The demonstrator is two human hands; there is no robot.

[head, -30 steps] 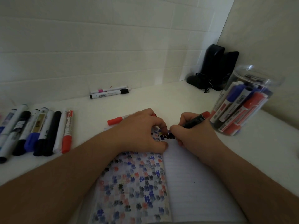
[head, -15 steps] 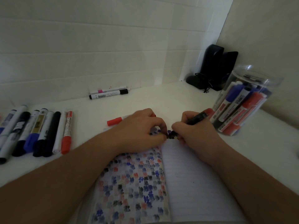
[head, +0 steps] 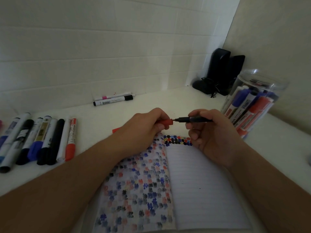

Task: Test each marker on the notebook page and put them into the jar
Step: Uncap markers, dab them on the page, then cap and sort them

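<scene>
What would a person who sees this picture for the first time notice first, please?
First, the two hands in the middle: the left hand holds a red cap facing the tip of the dark marker held by the right hand. Below them lies the open notebook, its left page full of coloured blots. At the right stands a clear jar with markers inside.

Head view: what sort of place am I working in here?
Probably a home or office desk in a wall corner: a white desktop against a panelled wall, black desktop speakers, and an open lined notebook.
</scene>
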